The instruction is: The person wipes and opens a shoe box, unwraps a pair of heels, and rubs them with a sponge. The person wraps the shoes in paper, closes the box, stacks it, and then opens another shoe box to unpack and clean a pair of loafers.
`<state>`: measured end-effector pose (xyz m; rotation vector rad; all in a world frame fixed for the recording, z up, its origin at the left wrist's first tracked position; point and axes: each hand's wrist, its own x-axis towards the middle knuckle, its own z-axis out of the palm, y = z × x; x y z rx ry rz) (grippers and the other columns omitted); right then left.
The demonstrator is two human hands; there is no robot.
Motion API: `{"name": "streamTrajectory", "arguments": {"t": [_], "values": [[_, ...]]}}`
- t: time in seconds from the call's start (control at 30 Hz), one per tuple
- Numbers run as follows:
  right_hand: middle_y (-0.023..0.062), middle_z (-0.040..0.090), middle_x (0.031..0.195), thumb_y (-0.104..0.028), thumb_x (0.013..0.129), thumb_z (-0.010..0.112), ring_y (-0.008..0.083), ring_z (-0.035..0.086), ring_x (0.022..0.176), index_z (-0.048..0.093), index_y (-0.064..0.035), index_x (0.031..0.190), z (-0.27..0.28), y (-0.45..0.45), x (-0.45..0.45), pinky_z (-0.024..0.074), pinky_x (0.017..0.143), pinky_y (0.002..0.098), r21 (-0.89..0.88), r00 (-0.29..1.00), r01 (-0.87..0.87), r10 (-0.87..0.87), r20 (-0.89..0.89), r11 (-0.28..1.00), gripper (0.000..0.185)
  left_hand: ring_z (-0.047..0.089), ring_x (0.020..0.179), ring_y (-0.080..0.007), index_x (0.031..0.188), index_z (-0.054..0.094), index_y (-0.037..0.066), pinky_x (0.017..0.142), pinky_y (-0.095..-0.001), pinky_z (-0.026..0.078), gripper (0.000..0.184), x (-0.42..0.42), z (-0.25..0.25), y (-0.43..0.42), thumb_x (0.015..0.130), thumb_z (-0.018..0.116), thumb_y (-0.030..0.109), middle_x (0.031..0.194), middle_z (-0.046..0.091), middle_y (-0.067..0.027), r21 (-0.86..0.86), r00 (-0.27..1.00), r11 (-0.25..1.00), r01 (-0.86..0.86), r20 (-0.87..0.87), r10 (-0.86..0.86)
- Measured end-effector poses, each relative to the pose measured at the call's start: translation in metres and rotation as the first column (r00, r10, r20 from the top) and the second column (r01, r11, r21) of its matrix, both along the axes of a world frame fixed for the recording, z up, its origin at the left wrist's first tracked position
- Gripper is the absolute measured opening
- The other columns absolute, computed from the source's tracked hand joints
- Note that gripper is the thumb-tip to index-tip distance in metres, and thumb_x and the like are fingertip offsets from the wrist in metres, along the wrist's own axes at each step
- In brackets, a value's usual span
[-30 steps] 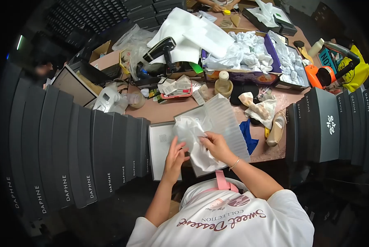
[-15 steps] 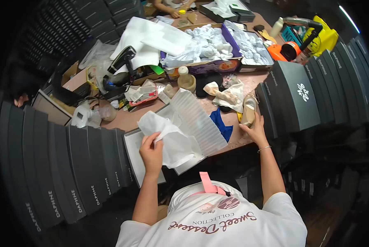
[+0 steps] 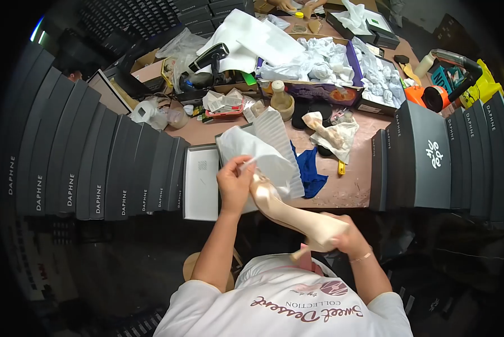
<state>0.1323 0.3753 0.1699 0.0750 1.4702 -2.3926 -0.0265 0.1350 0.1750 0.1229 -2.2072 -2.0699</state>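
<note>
My right hand grips a beige high-heeled shoe by its heel end, close in front of my body. The shoe lies slantwise in the air, its toe up towards my left hand. That hand pinches a white sheet of tissue paper right beside the toe. Whether the left fingers also touch the shoe is hard to see. Beneath the tissue is a white translucent ribbed sheet. Both lie over an open shoe box with a white inside.
Stacked dark shoe boxes line the left, and more boxes the right. A blue cloth, a stained cloth and a glue pot lie on the table. Behind stands a box of crumpled paper. A co-worker's hands show at the back.
My right hand has brought the shoe from the table's right side towards my body and the left hand. My left hand still holds the tissue. The camera view has shifted.
</note>
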Motion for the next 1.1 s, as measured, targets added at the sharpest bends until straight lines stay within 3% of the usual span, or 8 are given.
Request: {"name": "streamTrajectory", "arguments": {"t": [0.07,0.13,0.3,0.47,0.73,0.8,1.0,1.1], "values": [[0.0191,0.062,0.105,-0.029,0.065,0.074,0.0275,0.062,0.088,0.056,0.0090,0.116,-0.018,-0.028,-0.020,0.0522,0.075,0.0296,-0.045,0.999,-0.009,0.011,0.034,0.999,0.067,0.043,0.063,-0.0093,0.093,0.065,-0.001,0.060,-0.0193,0.038,0.014,0.026,0.009,-0.005,0.079,0.061,-0.002,0.073,0.052,0.0000,-0.077,0.997,0.997,-0.004,-0.074,-0.002],[0.0206,0.057,0.110,-0.034,0.075,0.067,0.0286,0.060,0.086,0.048,0.0070,0.124,-0.024,-0.051,-0.039,0.0541,0.066,0.0282,-0.208,0.929,0.287,-0.219,0.297,0.935,0.067,0.043,0.061,-0.0097,0.093,0.065,0.000,0.059,-0.0196,0.039,0.014,0.043,0.015,-0.015,0.079,0.061,-0.002,0.071,0.052,-0.0001,-0.156,0.989,0.988,-0.017,-0.145,-0.006],[0.0227,0.054,0.114,-0.038,0.082,0.060,0.0306,0.059,0.085,0.040,0.0047,0.129,-0.045,-0.061,-0.035,0.0546,0.060,0.0264,-0.785,0.923,0.269,0.083,0.376,0.559,0.067,0.043,0.057,-0.0114,0.095,0.066,0.000,0.056,-0.0217,0.039,0.017,0.044,0.009,-0.036,0.079,0.061,-0.002,0.069,0.054,-0.0015,-0.355,0.996,0.934,-0.049,-0.087,0.019],[0.0201,0.054,0.113,-0.040,0.082,0.059,0.0311,0.054,0.082,0.043,-0.0022,0.129,-0.049,-0.083,-0.050,0.0522,0.059,0.0255,-0.882,0.916,0.259,0.189,0.354,0.393,0.062,0.043,0.053,-0.0132,0.098,0.066,0.000,0.053,-0.0251,0.040,0.020,0.040,0.002,-0.057,0.078,0.062,0.000,0.067,0.056,-0.0032,-0.349,0.976,0.937,-0.011,-0.209,-0.067],[0.0202,0.054,0.117,-0.038,0.081,0.060,0.0328,0.058,0.091,0.043,-0.0018,0.130,0.000,-0.166,-0.092,0.0522,0.070,0.0303,-0.708,0.917,0.269,0.051,0.396,0.653,0.064,0.043,0.052,-0.0147,0.100,0.067,0.002,0.050,-0.0286,0.039,0.023,0.047,0.034,-0.090,0.078,0.062,0.001,0.069,0.056,-0.0036,-0.388,0.953,0.920,0.050,-0.258,-0.160],[0.0205,0.054,0.117,-0.031,0.082,0.058,0.0263,0.059,0.092,0.041,0.0036,0.128,0.022,-0.214,-0.102,0.0506,0.077,0.0327,-0.496,0.881,0.462,-0.316,0.353,0.735,0.060,0.042,0.051,-0.0162,0.101,0.067,0.005,0.048,-0.0287,0.037,0.024,0.054,0.041,-0.093,0.078,0.061,0.001,0.068,0.053,-0.0031,-0.537,0.882,0.844,0.006,-0.395,-0.258],[0.0192,0.056,0.115,-0.023,0.081,0.060,0.0231,0.059,0.094,0.043,0.0057,0.126,-0.007,-0.213,-0.120,0.0473,0.082,0.0333,-0.534,0.957,0.257,-0.136,0.254,0.806,0.056,0.041,0.049,-0.0179,0.099,0.066,0.007,0.047,-0.0293,0.036,0.022,0.026,0.018,-0.151,0.078,0.063,0.001,0.066,0.050,-0.0028,-0.450,0.879,0.890,-0.073,-0.451,-0.156],[0.0183,0.057,0.114,-0.018,0.078,0.062,0.0229,0.058,0.098,0.044,0.0071,0.125,-0.033,-0.214,-0.116,0.0456,0.085,0.0351,-0.122,0.981,0.192,-0.186,0.052,0.974,0.056,0.039,0.050,-0.0151,0.093,0.065,0.004,0.046,-0.0278,0.033,0.015,0.031,0.007,-0.143,0.079,0.062,0.001,0.067,0.052,-0.0025,-0.471,0.853,0.882,-0.017,-0.467,-0.233]]}}
